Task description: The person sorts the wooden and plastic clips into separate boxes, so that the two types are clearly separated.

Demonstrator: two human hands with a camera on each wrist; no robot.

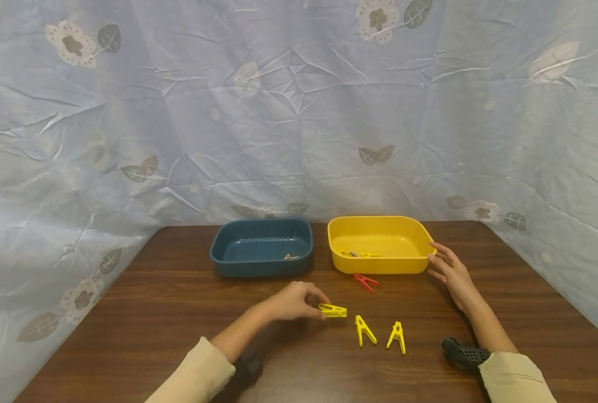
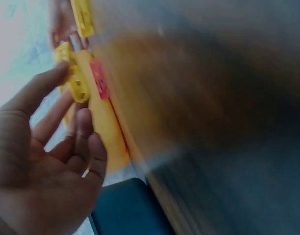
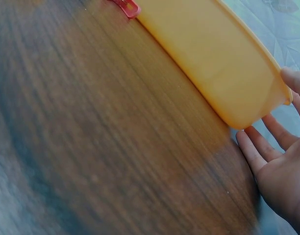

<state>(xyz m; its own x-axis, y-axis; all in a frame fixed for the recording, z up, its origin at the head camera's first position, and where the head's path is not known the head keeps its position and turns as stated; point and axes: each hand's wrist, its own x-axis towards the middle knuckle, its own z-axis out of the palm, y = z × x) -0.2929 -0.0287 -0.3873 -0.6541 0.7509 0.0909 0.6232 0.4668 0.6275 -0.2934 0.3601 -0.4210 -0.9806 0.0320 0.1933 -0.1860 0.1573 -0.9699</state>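
Between the thumb and fingertips of my left hand [image 1: 293, 302] is a yellow clothespin [image 1: 334, 310], held just above the table. The left wrist view shows the same clothespin [image 2: 74, 78] pinched, the other fingers loosely bent. My right hand [image 1: 455, 277] touches the right end of the yellow bin [image 1: 379, 265]. In the right wrist view its thumb is at the bin's rim and the fingers reach, mostly extended, along the outside. A red clothespin [image 1: 366, 282] lies before this bin. Two more yellow clothespins, one on the left [image 1: 364, 330] and one on the right [image 1: 396, 337], lie nearer me.
A dark blue bin [image 1: 263, 270] stands left of the yellow one, with a small pale item [image 1: 291, 257] inside. Some clothespins [image 1: 364, 254] lie in the yellow bin. Behind the brown table [image 1: 168, 313] hangs a flowered curtain [image 1: 299, 140].
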